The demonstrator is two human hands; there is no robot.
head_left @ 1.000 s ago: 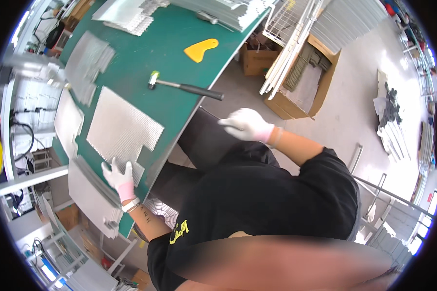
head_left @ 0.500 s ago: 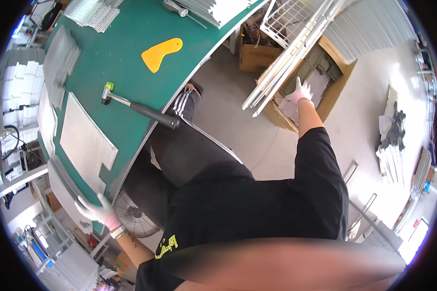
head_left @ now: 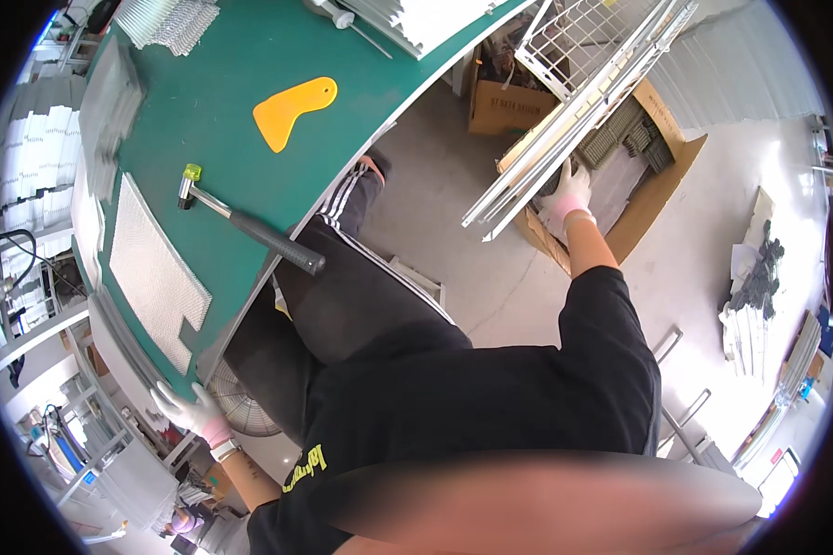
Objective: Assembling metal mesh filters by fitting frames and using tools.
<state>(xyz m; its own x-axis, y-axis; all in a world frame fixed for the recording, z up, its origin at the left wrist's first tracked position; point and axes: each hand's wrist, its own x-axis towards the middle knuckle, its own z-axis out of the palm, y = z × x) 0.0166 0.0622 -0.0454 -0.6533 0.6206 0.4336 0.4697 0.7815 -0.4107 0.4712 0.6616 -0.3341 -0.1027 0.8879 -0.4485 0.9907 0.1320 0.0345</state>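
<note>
White-gloved hands are held wide apart, one at the desk and one down in a box. Fingers spread and palm downward, the left hand [head_left: 189, 413] is at the near corner of the green desk [head_left: 194, 111], beside a stack of pale flat sheets [head_left: 118, 344]; whether it touches them cannot be told. A white band [head_left: 224, 450] circles that wrist. On the other side, the right hand [head_left: 567, 194] reaches into an open cardboard box [head_left: 665, 211] on the floor [head_left: 491, 277]. Its fingers point toward the box's far end, near bundles of small grey-brown ribbed parts [head_left: 625, 137]; I cannot tell whether they pinch one. Long white strips [head_left: 578, 125] lie slantwise across the left side of the box, close to that hand, and a white wire rack [head_left: 578, 46] stands just beyond.

On the desk, a pale fine-textured panel [head_left: 157, 277] with a notch in its right edge lies flat near the left hand. To its right, a mallet [head_left: 259, 236] with a black grip rests with the handle end over the desk's edge. Farther away are a yellow scraper [head_left: 290, 113] and a screwdriver [head_left: 346, 20]. A round caged fan [head_left: 241, 407] shows below the desk, near the left wrist.
</note>
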